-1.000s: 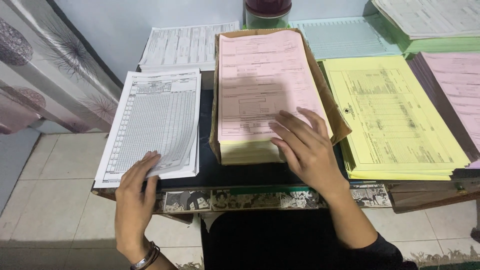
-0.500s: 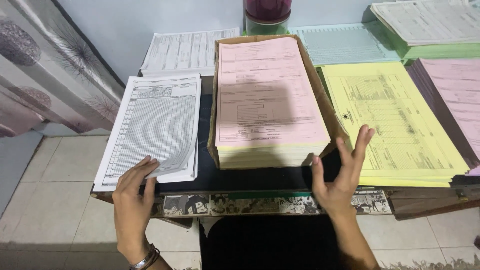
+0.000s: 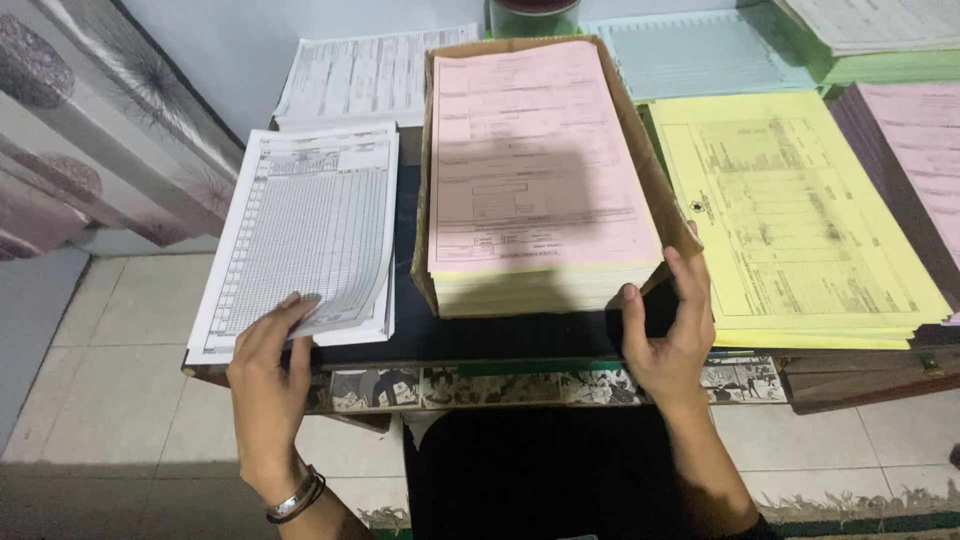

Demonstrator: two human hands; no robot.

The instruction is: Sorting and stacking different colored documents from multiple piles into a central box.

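My left hand (image 3: 272, 362) rests on the near edge of a white stack of gridded forms (image 3: 305, 230), fingers pinching the curled-up corner of the top sheets. My right hand (image 3: 668, 335) clasps the near right corner of a thick paper stack with a pink sheet on top (image 3: 535, 160) and yellow sheets below. That stack sits in a shallow cardboard tray (image 3: 650, 170). The thumb presses the stack's front face and the fingers lie along the tray's right wall. A metal bracelet circles my left wrist.
A yellow form stack (image 3: 790, 220) lies right of the tray, with pink (image 3: 915, 150), green (image 3: 880, 40) and pale blue (image 3: 700, 55) stacks beyond. Another white stack (image 3: 360, 80) lies at the back left. The dark table's edge (image 3: 520, 368) runs in front; tiled floor and a curtain are left.
My right hand left the top of the pink sheet, swung out to the right with fingers spread, then closed on the stack's near right corner. The left hand stayed on the white forms.
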